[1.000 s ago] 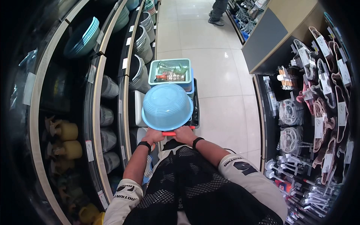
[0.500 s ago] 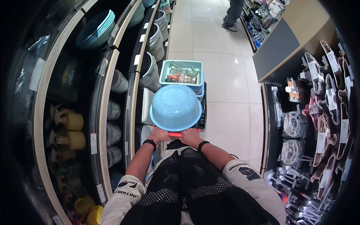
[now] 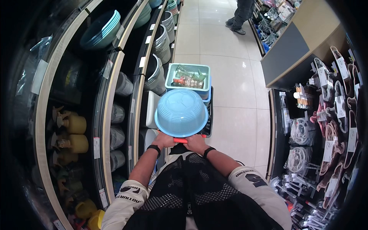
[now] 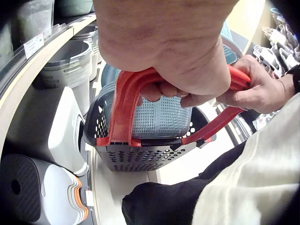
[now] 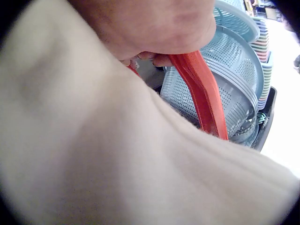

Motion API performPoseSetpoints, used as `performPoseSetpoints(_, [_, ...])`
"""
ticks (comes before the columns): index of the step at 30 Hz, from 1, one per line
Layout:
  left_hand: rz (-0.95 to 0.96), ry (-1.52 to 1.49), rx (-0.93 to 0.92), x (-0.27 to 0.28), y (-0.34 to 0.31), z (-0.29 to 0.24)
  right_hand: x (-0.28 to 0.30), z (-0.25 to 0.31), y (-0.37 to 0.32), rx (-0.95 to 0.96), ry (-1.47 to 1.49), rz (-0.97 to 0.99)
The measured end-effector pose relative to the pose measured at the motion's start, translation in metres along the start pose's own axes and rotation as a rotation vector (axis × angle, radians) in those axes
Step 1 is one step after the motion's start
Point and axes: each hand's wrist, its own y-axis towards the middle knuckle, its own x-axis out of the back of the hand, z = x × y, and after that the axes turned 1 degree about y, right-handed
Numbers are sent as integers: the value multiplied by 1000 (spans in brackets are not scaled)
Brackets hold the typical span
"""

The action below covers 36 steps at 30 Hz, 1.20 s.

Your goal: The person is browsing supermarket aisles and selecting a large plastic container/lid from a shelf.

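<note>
Both hands grip the red handle (image 3: pixel 180 140) of a dark, perforated shopping basket (image 4: pixel 140 157) in front of the body. My left hand (image 3: pixel 165 140) curls round the handle's left part. Beside it, my right hand (image 3: pixel 196 143) holds the right part. Blue colanders (image 5: pixel 234 89) fill the basket in a tilted stack, and an upturned blue colander (image 3: pixel 181 111) tops the load in the head view. Beyond it sits a pale green rectangular basket (image 3: pixel 168 81) with plastic-wrapped goods (image 3: pixel 189 78) inside. In the right wrist view a sleeve hides much of the load.
Shelves at left bear grey bins (image 3: pixel 155 74), yellow watering cans (image 3: pixel 76 124) and nested basins (image 3: pixel 101 32). A white bin (image 4: pixel 70 131) stands low beside the basket. Hangers (image 3: pixel 329 142) line the rack at right. A person's legs (image 3: pixel 242 15) stand farther up the tiled aisle (image 3: pixel 230 92).
The scene has shifted rightward in the head view. Both hands keep their grip on the handle, and the load sits as before. The other person's feet have changed position.
</note>
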Motion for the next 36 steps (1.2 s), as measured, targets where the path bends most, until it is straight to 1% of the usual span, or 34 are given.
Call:
performPoseSetpoints(2, [-4, 22, -17, -12, 6, 7, 3, -1, -1, 0, -2, 10])
performPoseSetpoints(3, [-76, 17, -36, -26, 8, 21, 0, 1, 0, -2, 10, 15])
performPoseSetpoints(4, [-154, 9, -61, -31, 9, 24, 1, 0, 0, -4, 15, 20])
performPoseSetpoints(5, [-157, 9, -63, -32, 12, 26, 3, -1, 1, -3, 11, 19])
performPoseSetpoints(7, [-12, 44, 18, -31, 12, 27, 3, -1, 1, -12, -1, 44])
performPoseSetpoints(11, [-20, 31, 8, -20, 9, 20, -1, -5, 2, -7, -21, 60])
performPoseSetpoints(15, [-23, -8, -13, 2, 0, 4, -3, -8, 2, 25, 3, 22])
performPoseSetpoints(17, [-20, -29, -20, 6, 1, 6, -5, -9, 6, 38, 20, 15])
performPoseSetpoints(19, [-98, -119, -40, 4, 4, 7, -2, -10, 8, -7, 7, 52])
performPoseSetpoints(20, [-102, -125, -37, 4, 5, 12, -2, -9, 11, -4, 3, 58])
performPoseSetpoints(22, [-41, -139, 38, 11, 8, 7, 9, -8, 15, -85, 11, 153])
performPoseSetpoints(23, [-50, -143, 39, 16, 11, 11, 13, -6, 23, -78, 4, 156])
performPoseSetpoints(25, [-82, -83, -85, 9, 19, 16, 19, -6, 21, -89, 4, 146])
performPoseSetpoints(26, [-129, -51, -129, -30, 38, 44, 19, -8, 22, -40, -36, 101])
performPoseSetpoints(27, [-132, -50, -130, -30, 39, 43, 22, -8, 20, -38, -38, 99])
performPoseSetpoints(28, [-169, -78, -170, -32, 43, 41, 24, -9, 20, -84, -49, 144])
performPoseSetpoints(29, [-215, -112, -199, -28, 48, 46, 27, -9, 30, -117, -62, 198])
performPoseSetpoints(30, [-145, -100, -119, -14, 41, 41, 20, -13, 31, -73, -70, 149])
performPoseSetpoints(31, [-155, -104, -108, -11, 43, 39, 21, -16, 32, -60, -72, 155])
performPoseSetpoints(33, [-153, -116, -151, 2, 44, 38, 21, -19, 39, -52, -111, 138])
performPoseSetpoints(34, [-151, -135, -153, 14, 43, 32, 21, -22, 40, -30, -101, 108])
performPoseSetpoints(35, [-167, -147, -149, 20, 51, 34, 27, -27, 48, -18, -113, 118])
performPoseSetpoints(36, [-182, -183, -194, 14, 49, 39, 21, -25, 47, -20, -102, 97])
